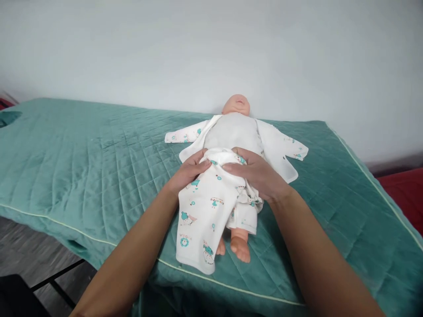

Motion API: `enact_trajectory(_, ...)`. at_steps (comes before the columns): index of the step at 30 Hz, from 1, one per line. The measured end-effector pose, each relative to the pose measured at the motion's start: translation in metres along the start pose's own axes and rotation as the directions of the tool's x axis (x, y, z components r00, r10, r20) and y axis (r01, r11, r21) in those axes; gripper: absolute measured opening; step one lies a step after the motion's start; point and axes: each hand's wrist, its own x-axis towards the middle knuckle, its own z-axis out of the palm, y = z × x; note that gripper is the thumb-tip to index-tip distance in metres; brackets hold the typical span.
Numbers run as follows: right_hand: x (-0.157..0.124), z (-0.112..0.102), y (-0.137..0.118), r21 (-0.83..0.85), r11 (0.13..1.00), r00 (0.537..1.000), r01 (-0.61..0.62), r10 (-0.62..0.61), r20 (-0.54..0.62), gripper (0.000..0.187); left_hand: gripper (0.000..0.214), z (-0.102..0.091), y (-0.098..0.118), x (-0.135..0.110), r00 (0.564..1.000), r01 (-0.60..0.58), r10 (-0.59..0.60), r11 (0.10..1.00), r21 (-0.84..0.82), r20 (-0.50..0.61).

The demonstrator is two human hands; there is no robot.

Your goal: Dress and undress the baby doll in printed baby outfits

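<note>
White trousers (pixel 203 211) lie over the doll (pixel 237 105); with left hand (pixel 189 171) and right hand (pixel 256 174) we grip the waistband (pixel 220 154), and their long axis runs from its middle toward us, hems (pixel 194 262) nearest.

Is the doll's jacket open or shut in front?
Open: the jacket lies with its front panels spread apart, the pale torso showing between.

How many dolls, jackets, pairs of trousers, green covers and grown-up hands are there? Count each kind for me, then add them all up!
Doll: 1
Jacket: 1
Pair of trousers: 1
Green cover: 1
Hands: 2, the left hand and the right hand
Total: 6
</note>
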Motion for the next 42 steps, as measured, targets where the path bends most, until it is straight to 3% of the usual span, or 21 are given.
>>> enact_trajectory(3, -0.003, 0.001, -0.005, -0.125, 0.992, 0.987, 0.024, -0.004, 0.159, 0.039, 0.042, 0.001, 0.001, -0.002, 0.999, 0.003, -0.002, 1.0, 0.027, -0.044)
enact_trajectory(6, -0.005, 0.003, -0.008, -0.256, 0.967, 0.955, 0.018, 0.059, 0.289, 0.035, 0.045, -0.001, -0.001, -0.003, 0.996, -0.009, 0.016, 0.997, 0.079, -0.084)
enact_trajectory(9, -0.005, 0.003, -0.005, -0.3, 0.954, 0.976, -0.011, 0.075, 0.203, 0.031, 0.049, -0.005, -0.002, -0.003, 1.0, -0.015, 0.014, 0.995, 0.101, 0.012)
enact_trajectory(12, -0.003, 0.001, 0.002, -0.222, 0.975, 0.999, -0.029, 0.035, 0.024, 0.033, 0.063, -0.01, 0.0, -0.005, 0.977, -0.001, -0.012, 0.998, 0.057, 0.211)
enact_trajectory(15, -0.001, -0.001, 0.008, -0.11, 0.994, 1.0, -0.001, -0.001, -0.023, 0.03, 0.071, -0.011, 0.004, -0.008, 0.956, 0.062, -0.084, 0.994, 0.086, 0.282)
enact_trajectory(19, 0.001, -0.002, 0.013, -0.046, 0.999, 0.999, 0.029, -0.031, -0.037, 0.024, 0.048, -0.01, 0.005, -0.01, 0.959, 0.142, -0.163, 0.984, 0.108, 0.232)
enact_trajectory(23, 0.0, 0.0, 0.009, -0.046, 0.999, 1.0, 0.028, -0.028, 0.015, 0.029, 0.04, -0.009, 0.001, -0.009, 0.979, 0.126, -0.125, 0.992, 0.004, 0.161)
enact_trajectory(28, -0.005, 0.005, -0.006, -0.321, 0.946, 0.982, 0.036, 0.027, 0.188, 0.033, 0.036, -0.008, -0.005, -0.006, 0.999, 0.033, -0.03, 0.994, -0.108, 0.03)
enact_trajectory(31, -0.006, 0.005, -0.006, -0.39, 0.921, 0.978, 0.017, 0.065, 0.196, 0.031, 0.034, -0.007, -0.006, -0.007, 0.998, 0.016, -0.021, 0.995, -0.097, -0.058)
enact_trajectory(35, -0.006, -0.001, 0.007, -0.143, 0.99, 0.996, 0.008, 0.005, 0.094, 0.024, 0.042, 0.003, -0.005, -0.016, 0.995, 0.035, -0.045, 0.994, -0.104, -0.093)
enact_trajectory(38, -0.006, -0.006, 0.015, 0.036, 0.999, 0.995, 0.03, -0.033, 0.09, 0.026, 0.047, 0.013, -0.002, -0.025, 0.994, 0.062, -0.071, 0.992, -0.113, -0.084)
enact_trajectory(42, -0.007, -0.002, 0.013, 0.031, 0.999, 0.993, 0.042, -0.045, 0.109, 0.035, 0.048, 0.023, 0.001, -0.033, 0.988, 0.076, -0.098, 0.982, -0.17, -0.121)
